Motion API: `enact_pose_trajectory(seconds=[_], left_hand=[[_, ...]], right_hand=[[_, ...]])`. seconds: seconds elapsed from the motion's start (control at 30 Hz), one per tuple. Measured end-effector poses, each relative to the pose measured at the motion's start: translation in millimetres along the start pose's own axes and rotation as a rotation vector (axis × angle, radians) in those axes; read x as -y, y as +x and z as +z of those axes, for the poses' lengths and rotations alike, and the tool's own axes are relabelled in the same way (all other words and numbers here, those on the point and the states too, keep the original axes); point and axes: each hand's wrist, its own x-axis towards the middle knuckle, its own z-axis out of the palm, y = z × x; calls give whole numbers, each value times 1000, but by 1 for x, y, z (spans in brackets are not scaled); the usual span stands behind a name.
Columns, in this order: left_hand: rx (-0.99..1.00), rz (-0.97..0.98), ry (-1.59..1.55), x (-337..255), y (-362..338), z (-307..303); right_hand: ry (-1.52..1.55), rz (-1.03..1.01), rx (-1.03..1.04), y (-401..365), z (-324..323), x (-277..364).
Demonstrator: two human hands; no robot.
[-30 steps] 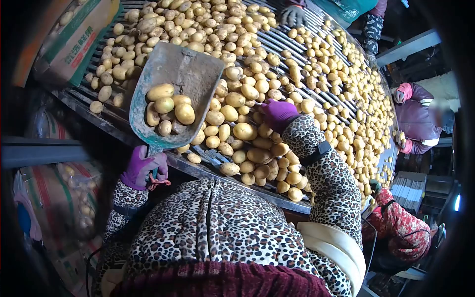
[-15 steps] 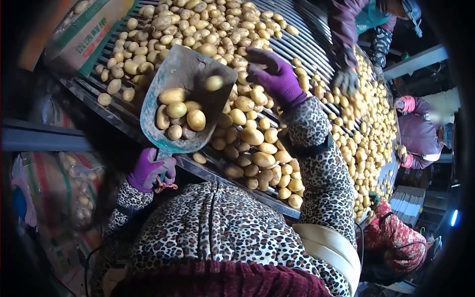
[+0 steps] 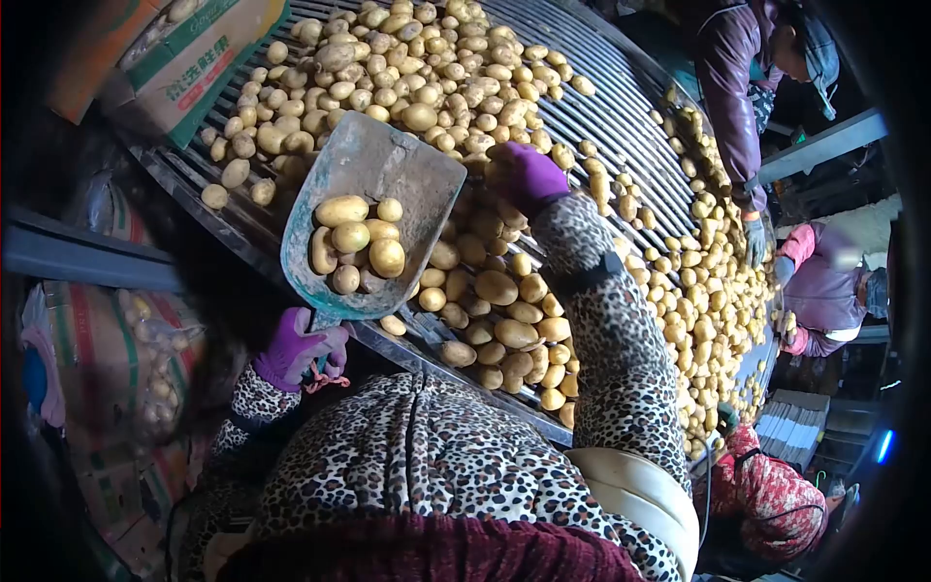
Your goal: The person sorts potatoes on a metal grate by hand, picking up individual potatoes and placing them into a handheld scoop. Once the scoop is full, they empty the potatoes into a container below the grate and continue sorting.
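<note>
My left hand, in a purple glove, is wrapped round the handle of a worn metal scoop. Several potatoes lie in the lower part of the scoop, whose wide mouth points up and right. Just right of that mouth, my right hand, also in a purple glove, reaches down onto the potatoes on the slatted table. Its fingers are dark and partly hidden, so what they hold cannot be made out.
Potatoes are heaped over the slatted table. A printed carton stands at the upper left, above a metal beam. Co-workers stand along the far and right sides. Bagged potatoes are at lower left.
My right hand has moved down among the potatoes, its spread fingers now out of clear sight. A small potato over the scoop has settled inside. The upper co-worker's hand has moved right.
</note>
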Motion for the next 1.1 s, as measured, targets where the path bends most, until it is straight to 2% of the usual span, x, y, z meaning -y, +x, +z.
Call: enact_pose_trajectory(seconds=[0.03, 0.07, 0.1, 0.17, 0.23, 0.27, 0.3, 0.4, 0.53, 0.57, 0.63, 0.73, 0.77, 0.93, 1.1], left_hand=[[-7, -10, 21, -3, 1, 1], [1, -3, 21, 0, 3, -1], [12, 0, 23, 5, 5, -5], [39, 15, 8, 7, 8, -3], [55, 50, -34, 4, 11, 3], [48, 60, -15, 2, 13, 2], [41, 72, 0, 0, 16, 3], [48, 119, -17, 0, 18, 6], [61, 110, -18, -8, 14, 5], [60, 89, -1, -11, 14, 6], [81, 98, 39, -10, 14, 3], [84, 154, 80, -4, 17, 3], [77, 156, 77, -4, 18, 6], [40, 147, 67, -2, 16, 9], [36, 159, 32, 2, 18, 3]], right_hand=[[149, -10, -89, -4, 3, -7], [550, -28, -127, -6, 9, -9], [710, -14, -182, -12, 2, 12], [811, -42, -140, -27, -14, 63], [902, -196, -79, -35, -16, 80], [903, -173, -79, -38, -18, 77], [770, -75, -91, -45, -30, 77], [391, -101, -280, -89, -44, 44], [-259, 42, -111, -193, -36, 11], [-283, 246, 82, -215, -32, 4], [-392, 296, 16, -260, -16, -1], [-247, 371, -88, -280, -2, -8], [-346, 416, 16, -279, 0, -10], [-387, 438, 89, -268, 2, -16], [-404, 440, 43, -272, 13, -15]])
